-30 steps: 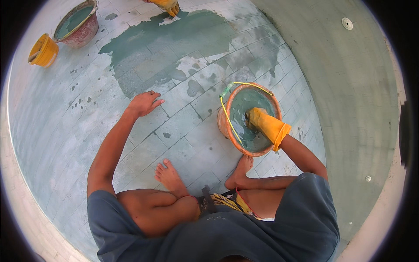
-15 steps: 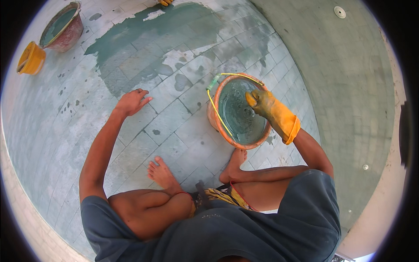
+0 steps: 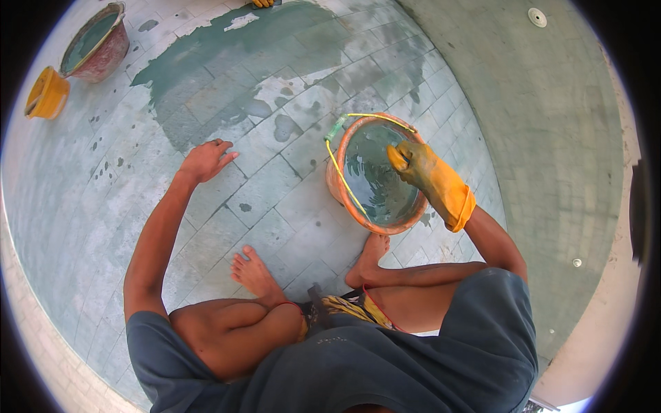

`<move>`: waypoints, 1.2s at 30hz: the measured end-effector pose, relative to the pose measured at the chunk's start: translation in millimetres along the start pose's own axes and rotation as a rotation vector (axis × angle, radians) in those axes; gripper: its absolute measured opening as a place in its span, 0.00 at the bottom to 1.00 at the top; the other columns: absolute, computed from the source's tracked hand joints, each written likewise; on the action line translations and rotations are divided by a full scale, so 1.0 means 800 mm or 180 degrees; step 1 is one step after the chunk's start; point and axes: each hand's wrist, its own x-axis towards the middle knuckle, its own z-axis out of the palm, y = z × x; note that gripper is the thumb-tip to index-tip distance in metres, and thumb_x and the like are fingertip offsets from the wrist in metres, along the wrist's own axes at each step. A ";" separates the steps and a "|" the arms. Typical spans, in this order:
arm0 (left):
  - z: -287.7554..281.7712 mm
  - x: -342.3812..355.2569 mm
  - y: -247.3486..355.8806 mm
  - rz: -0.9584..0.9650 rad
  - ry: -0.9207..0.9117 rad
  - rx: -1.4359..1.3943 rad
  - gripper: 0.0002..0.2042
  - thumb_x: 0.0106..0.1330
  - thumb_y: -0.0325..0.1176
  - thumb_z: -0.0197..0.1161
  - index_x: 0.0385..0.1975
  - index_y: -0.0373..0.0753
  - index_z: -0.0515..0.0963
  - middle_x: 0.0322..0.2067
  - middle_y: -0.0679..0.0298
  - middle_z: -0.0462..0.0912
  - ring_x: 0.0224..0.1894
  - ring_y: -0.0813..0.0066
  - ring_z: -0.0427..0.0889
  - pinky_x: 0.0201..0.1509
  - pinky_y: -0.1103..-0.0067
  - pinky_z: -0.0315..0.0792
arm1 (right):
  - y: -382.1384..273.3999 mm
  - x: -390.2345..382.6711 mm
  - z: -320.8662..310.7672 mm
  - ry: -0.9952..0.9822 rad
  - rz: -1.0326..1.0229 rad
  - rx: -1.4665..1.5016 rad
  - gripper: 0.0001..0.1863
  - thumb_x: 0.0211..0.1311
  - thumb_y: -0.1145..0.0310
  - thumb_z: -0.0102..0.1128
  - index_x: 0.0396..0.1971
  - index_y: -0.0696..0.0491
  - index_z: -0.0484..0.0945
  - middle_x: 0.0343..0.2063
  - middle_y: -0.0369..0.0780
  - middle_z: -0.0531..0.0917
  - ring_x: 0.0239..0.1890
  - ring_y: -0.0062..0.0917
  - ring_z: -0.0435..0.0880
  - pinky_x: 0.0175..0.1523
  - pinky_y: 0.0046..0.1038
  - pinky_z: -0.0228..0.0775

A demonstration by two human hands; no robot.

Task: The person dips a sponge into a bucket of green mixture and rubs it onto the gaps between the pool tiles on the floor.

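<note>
An orange bucket [image 3: 339,175] with a yellow handle and green grip stands before me, holding grey-green liquid [image 3: 372,199]. Above it, at its right side, my right hand [image 3: 416,168] wears a stained orange rubber glove, fingers curled closed; whether anything is inside them is hidden. My left hand [image 3: 206,162] is bare, to the left of the bucket over the pale tiles [image 3: 261,179], with fingers apart and nothing held. Beyond lies a dark green wet patch [image 3: 200,62] of slurry with ragged edges.
At upper left stand a reddish tub [image 3: 103,62] of similar liquid and a small yellow bucket [image 3: 48,93]. Another person's gloved hand [image 3: 263,3] shows at the top edge. A curved wall [image 3: 551,138] with round fittings rises on the right. My bare feet [image 3: 255,272] rest near the bucket.
My right hand has come up out of the liquid to above the bucket. The whole scene shifted slightly left and up in view. The other person's hand is now mostly out of frame.
</note>
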 end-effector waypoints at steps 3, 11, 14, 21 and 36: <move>0.003 0.006 0.004 0.0021 -0.0009 0.0031 0.24 0.77 0.54 0.50 0.59 0.40 0.77 0.54 0.50 0.81 0.55 0.48 0.80 0.59 0.61 0.74 | 0.005 -0.005 -0.007 0.0133 -0.0357 -0.0163 0.20 0.69 0.58 0.61 0.20 0.53 0.72 0.16 0.35 0.74 0.18 0.19 0.74 0.25 0.27 0.66; 0.008 0.007 0.003 -0.0004 0.0056 0.0099 0.25 0.77 0.55 0.50 0.60 0.42 0.76 0.54 0.50 0.81 0.55 0.49 0.81 0.59 0.61 0.75 | 0.013 -0.003 -0.004 -0.0350 -0.0188 -0.0110 0.16 0.70 0.56 0.60 0.33 0.54 0.82 0.26 0.44 0.86 0.28 0.39 0.86 0.36 0.37 0.75; 0.007 0.005 0.001 -0.0010 0.0027 0.0029 0.25 0.77 0.56 0.50 0.60 0.42 0.76 0.54 0.50 0.81 0.56 0.49 0.81 0.60 0.60 0.74 | -0.017 -0.009 -0.019 -0.0684 0.0181 0.0283 0.16 0.69 0.54 0.61 0.40 0.53 0.83 0.29 0.42 0.87 0.30 0.35 0.87 0.38 0.37 0.76; -0.010 0.044 0.021 0.0162 -0.0045 0.0151 0.27 0.77 0.57 0.48 0.63 0.43 0.73 0.56 0.49 0.79 0.57 0.48 0.79 0.60 0.60 0.74 | -0.035 -0.020 -0.054 -0.0567 -0.0187 0.0430 0.16 0.71 0.54 0.60 0.46 0.51 0.82 0.33 0.39 0.86 0.34 0.22 0.87 0.39 0.26 0.77; 0.091 0.263 0.104 -0.0303 0.1432 0.0248 0.29 0.74 0.50 0.55 0.71 0.46 0.65 0.71 0.52 0.65 0.77 0.50 0.55 0.79 0.56 0.49 | 0.005 0.096 -0.081 -0.0871 -0.0162 0.4121 0.37 0.72 0.56 0.59 0.74 0.56 0.57 0.68 0.52 0.68 0.70 0.43 0.70 0.68 0.47 0.70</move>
